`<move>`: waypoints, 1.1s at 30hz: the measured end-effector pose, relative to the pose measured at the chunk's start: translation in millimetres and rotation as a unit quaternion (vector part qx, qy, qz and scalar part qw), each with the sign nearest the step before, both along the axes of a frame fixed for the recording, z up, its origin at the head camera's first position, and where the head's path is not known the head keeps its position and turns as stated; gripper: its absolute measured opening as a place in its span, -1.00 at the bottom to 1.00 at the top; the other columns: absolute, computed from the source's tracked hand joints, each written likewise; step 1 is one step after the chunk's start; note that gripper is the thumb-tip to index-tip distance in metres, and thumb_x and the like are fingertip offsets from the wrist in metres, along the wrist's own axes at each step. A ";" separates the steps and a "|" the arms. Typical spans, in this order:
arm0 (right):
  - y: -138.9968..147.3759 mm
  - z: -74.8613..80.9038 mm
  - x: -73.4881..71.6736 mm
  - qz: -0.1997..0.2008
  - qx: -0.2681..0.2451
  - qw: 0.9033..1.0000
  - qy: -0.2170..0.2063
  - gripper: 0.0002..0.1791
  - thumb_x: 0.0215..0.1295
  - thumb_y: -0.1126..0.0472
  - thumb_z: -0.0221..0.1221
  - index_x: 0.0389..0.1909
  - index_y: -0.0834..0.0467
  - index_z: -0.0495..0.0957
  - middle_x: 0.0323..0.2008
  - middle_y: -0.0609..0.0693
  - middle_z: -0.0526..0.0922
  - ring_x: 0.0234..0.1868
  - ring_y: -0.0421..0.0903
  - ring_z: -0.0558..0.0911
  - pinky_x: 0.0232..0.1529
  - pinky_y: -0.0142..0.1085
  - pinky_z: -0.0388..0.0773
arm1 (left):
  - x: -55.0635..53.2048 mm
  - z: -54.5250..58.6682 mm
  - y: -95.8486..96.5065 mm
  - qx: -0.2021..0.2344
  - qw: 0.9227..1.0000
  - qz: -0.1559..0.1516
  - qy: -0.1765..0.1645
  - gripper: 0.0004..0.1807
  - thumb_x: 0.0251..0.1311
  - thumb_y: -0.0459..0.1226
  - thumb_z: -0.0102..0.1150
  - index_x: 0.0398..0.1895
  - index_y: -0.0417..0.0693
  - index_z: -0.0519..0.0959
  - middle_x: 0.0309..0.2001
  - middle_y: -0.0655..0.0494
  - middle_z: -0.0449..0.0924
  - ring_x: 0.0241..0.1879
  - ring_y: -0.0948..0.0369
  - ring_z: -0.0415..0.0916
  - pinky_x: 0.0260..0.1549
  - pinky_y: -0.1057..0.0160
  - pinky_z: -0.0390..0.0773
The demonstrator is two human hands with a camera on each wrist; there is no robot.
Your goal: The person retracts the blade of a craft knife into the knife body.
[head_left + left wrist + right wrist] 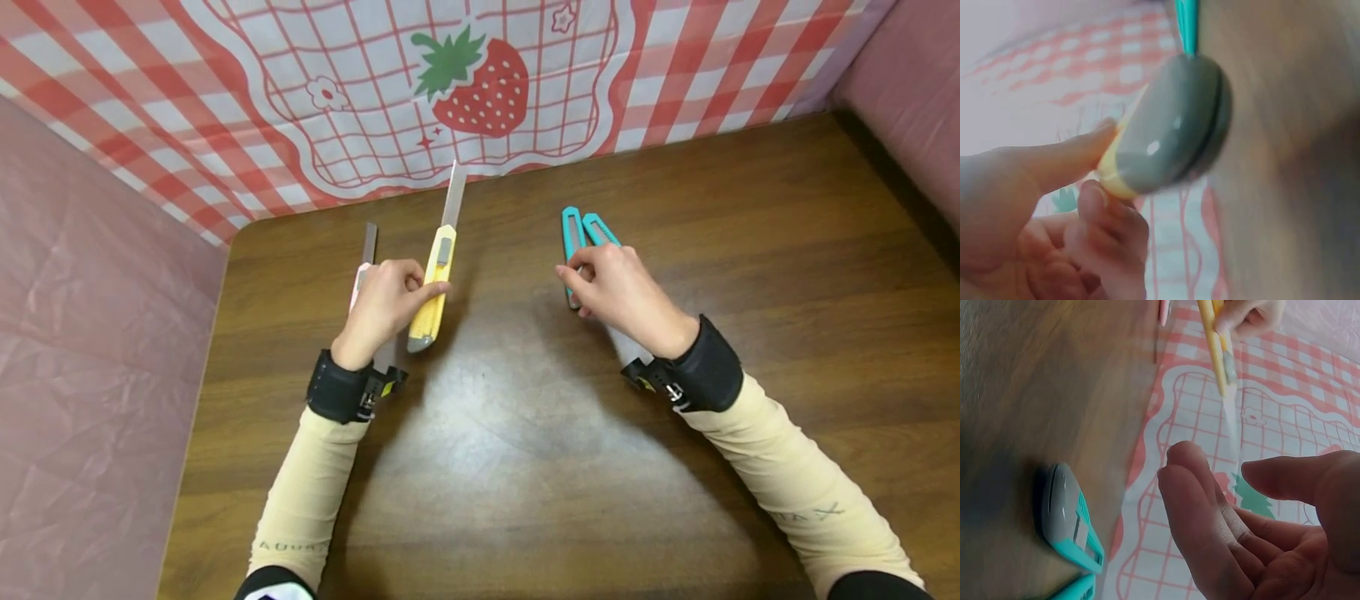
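My left hand pinches a yellow utility knife between thumb and fingers, its long blade extended toward the cloth. The knife's grey end cap fills the middle of the left wrist view. Partly hidden behind that hand is a pink utility knife with its blade out, on the table. My right hand hovers over two teal utility knives lying side by side. In the right wrist view its thumb and fingertips are apart with nothing between them, and one teal knife lies beside them.
The brown wooden table carries all the knives. A red-and-white checked cloth with a strawberry print hangs along the far edge. Pink fabric borders the left side, and more pink fabric stands at the right.
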State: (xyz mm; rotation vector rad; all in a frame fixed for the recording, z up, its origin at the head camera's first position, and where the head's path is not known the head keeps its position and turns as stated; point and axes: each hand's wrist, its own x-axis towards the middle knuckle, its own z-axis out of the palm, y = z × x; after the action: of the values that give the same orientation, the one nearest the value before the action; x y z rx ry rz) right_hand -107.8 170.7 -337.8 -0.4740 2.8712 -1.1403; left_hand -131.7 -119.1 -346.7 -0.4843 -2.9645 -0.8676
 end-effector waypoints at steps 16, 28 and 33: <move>-9.5 -5.4 3.5 0.049 -0.140 0.984 -0.100 -0.78 0.31 0.13 0.12 -0.22 0.22 0.56 -0.49 0.18 0.62 -0.59 -0.05 0.61 -0.60 -0.19 0.68 | 31.5 -6.9 55.7 0.152 0.984 -0.078 -0.057 -0.78 0.12 -0.16 0.27 -0.55 -0.06 0.51 -0.71 0.14 0.51 -0.84 0.35 0.37 -0.90 0.34 0.51; -22.4 23.2 16.0 0.083 -0.200 0.966 -0.142 -0.81 0.34 0.31 0.05 -0.28 0.42 0.47 -0.48 0.29 0.62 -0.52 0.15 0.62 -0.51 -0.01 0.69 | 41.2 -13.2 72.9 0.165 0.978 -0.114 -0.062 -0.80 0.12 -0.17 0.27 -0.51 -0.08 0.52 -0.68 0.15 0.51 -0.81 0.37 0.37 -0.89 0.37 0.50; -22.1 22.1 15.6 0.094 -0.205 0.966 -0.129 -0.82 0.34 0.34 0.04 -0.33 0.43 0.47 -0.53 0.35 0.60 -0.53 0.15 0.61 -0.52 -0.01 0.69 | 43.1 -14.6 75.6 0.166 0.976 -0.121 -0.067 -0.80 0.13 -0.17 0.27 -0.51 -0.08 0.53 -0.68 0.15 0.51 -0.80 0.37 0.37 -0.89 0.38 0.49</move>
State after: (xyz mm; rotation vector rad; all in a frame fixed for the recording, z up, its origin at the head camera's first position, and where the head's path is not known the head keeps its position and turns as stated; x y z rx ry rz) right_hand -92.2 148.6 -315.7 -0.5446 2.3157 -1.6268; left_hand -88.7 -43.5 -361.3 -0.8064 -2.8214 -1.4403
